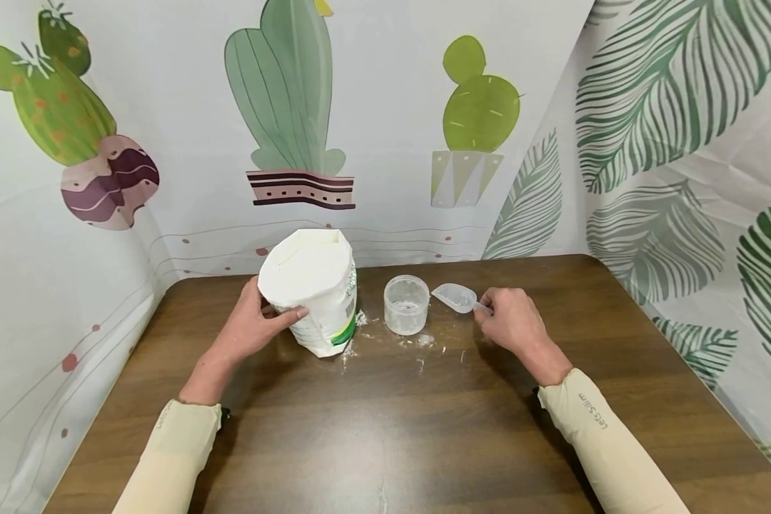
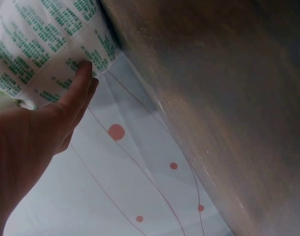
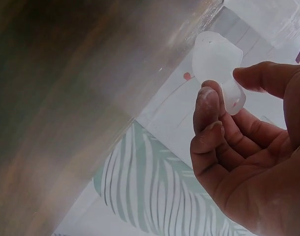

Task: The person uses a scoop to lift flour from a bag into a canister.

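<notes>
A white paper bag [image 1: 321, 314] with green print stands tilted at the back of the table, left of centre. My left hand [image 1: 255, 318] grips its left side, thumb on the near face; fingers [image 2: 83, 83] lie against the printed paper in the left wrist view. Right of the bag stands a clear round plastic jar [image 1: 406, 305] without a lid. A clear plastic scoop [image 1: 456, 298] has its bowl just beside the jar. Its handle is pinched between thumb and fingers of my right hand [image 1: 512, 319]. The right wrist view shows the scoop [image 3: 216, 59] and whitish fingertips.
White powder [image 1: 360, 318] is scattered on the brown wooden table [image 1: 360, 428] around the bag and jar. A fabric backdrop [image 1: 392, 128] printed with cacti and leaves hangs right behind the table's far edge and along its sides.
</notes>
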`<state>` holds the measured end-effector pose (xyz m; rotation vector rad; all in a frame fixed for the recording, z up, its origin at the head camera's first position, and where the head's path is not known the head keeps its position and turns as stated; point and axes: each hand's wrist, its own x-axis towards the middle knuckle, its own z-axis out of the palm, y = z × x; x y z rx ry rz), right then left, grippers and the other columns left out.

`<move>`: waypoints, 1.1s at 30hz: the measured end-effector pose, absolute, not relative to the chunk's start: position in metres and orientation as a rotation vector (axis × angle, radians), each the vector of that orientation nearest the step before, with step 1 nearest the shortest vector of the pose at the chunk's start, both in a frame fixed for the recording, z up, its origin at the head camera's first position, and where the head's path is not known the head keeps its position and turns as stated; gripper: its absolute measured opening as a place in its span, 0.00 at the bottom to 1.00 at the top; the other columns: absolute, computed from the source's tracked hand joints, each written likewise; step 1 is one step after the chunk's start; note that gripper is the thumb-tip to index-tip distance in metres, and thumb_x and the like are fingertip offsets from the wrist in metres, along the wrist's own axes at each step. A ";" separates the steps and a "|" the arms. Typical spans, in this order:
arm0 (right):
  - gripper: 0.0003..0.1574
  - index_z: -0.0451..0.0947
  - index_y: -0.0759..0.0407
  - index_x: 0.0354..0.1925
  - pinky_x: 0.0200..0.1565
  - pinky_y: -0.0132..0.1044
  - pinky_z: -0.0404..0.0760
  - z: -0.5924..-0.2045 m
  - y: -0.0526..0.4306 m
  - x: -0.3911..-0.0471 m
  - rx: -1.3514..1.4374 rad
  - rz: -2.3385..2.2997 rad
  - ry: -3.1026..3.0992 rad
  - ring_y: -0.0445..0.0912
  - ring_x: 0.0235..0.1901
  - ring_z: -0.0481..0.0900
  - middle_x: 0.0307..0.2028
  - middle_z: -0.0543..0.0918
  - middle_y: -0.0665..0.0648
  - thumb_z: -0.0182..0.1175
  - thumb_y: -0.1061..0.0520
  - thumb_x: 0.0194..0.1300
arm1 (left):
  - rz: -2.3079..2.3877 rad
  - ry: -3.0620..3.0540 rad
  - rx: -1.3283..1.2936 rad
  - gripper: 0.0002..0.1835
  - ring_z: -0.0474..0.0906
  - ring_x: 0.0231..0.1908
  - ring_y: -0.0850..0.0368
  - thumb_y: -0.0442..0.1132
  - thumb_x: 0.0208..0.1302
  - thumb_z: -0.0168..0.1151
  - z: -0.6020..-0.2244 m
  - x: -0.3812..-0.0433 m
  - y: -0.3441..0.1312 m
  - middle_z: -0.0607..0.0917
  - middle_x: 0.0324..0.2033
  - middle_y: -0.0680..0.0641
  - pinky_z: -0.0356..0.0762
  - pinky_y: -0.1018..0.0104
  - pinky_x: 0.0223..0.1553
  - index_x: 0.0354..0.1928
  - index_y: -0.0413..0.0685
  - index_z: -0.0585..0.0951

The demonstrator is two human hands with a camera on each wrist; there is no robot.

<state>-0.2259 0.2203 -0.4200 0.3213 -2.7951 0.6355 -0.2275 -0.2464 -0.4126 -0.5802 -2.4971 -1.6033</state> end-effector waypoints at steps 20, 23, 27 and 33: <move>0.08 0.87 0.67 0.35 0.33 0.51 0.82 -0.407 0.222 -0.224 0.294 0.633 -2.655 0.53 0.27 0.82 0.30 0.89 0.61 0.65 0.61 0.65 | -1.594 -2.495 -0.595 0.39 0.77 0.62 0.53 0.40 0.64 0.79 -0.412 -0.229 -0.247 0.78 0.63 0.52 0.77 0.44 0.62 0.74 0.60 0.70; 0.08 0.87 0.67 0.36 0.33 0.52 0.83 -0.404 0.222 -0.223 0.289 0.646 -2.627 0.54 0.28 0.83 0.31 0.89 0.62 0.66 0.61 0.66 | -1.594 -2.497 -0.599 0.39 0.77 0.62 0.53 0.40 0.64 0.79 -0.411 -0.229 -0.247 0.78 0.63 0.52 0.78 0.44 0.62 0.74 0.59 0.70; 0.07 0.87 0.67 0.35 0.34 0.52 0.82 -0.399 0.222 -0.223 0.287 0.657 -2.582 0.54 0.28 0.83 0.30 0.88 0.61 0.66 0.62 0.66 | -1.596 -2.497 -0.593 0.40 0.77 0.62 0.53 0.39 0.64 0.79 -0.412 -0.228 -0.246 0.78 0.63 0.51 0.77 0.42 0.62 0.74 0.58 0.70; 0.06 0.87 0.67 0.36 0.36 0.53 0.82 -0.390 0.223 -0.222 0.323 0.639 -2.511 0.56 0.31 0.84 0.31 0.88 0.62 0.66 0.64 0.66 | -1.558 -2.529 -0.539 0.41 0.75 0.62 0.54 0.41 0.64 0.79 -0.411 -0.225 -0.246 0.76 0.65 0.50 0.77 0.44 0.63 0.75 0.57 0.68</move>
